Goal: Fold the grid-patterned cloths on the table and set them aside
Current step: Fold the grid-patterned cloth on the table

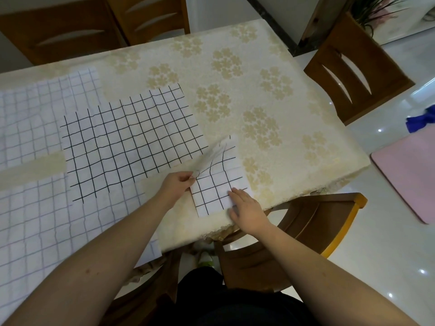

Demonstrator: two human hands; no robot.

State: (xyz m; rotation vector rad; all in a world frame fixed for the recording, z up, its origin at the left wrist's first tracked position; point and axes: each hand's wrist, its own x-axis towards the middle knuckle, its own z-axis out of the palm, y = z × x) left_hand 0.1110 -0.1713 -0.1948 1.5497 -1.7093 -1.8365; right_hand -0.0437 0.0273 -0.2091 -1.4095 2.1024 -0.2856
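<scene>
Right now the person is working a small, bold-gridded cloth (217,184) at the near right corner of the bench (282,114), close to the edge above a wooden chair (294,231). Their left hand (177,185) is pinching a lifted flap of that cloth between thumb and fingers, fingers closed on the fabric, and the flap is blurring as it is swinging over. Their right hand (247,211) is lying flat with fingers spread, pressing the cloth's near right corner against the bench, gripping nothing. Beside it, a larger bold-gridded cloth (131,142) is lying open, partly over two pale, faintly gridded cloths (35,118), all still unfolded on the flower-patterned tablecloth (259,90). The main risk, as I judge it, is sitting at that edge: the folded piece is resting right by the drop, so if the right hand is lifting before the flap is landing, the cloth may be sliding off toward the chair or floor. The flap could also be coming down skewed, since it is being held at one point only, leaving grid lines misaligned and a crooked fold. Dragging the left hand low could be catching the larger cloth's corner, which is touching or nearly touching the small one, and rumpling it.
</scene>
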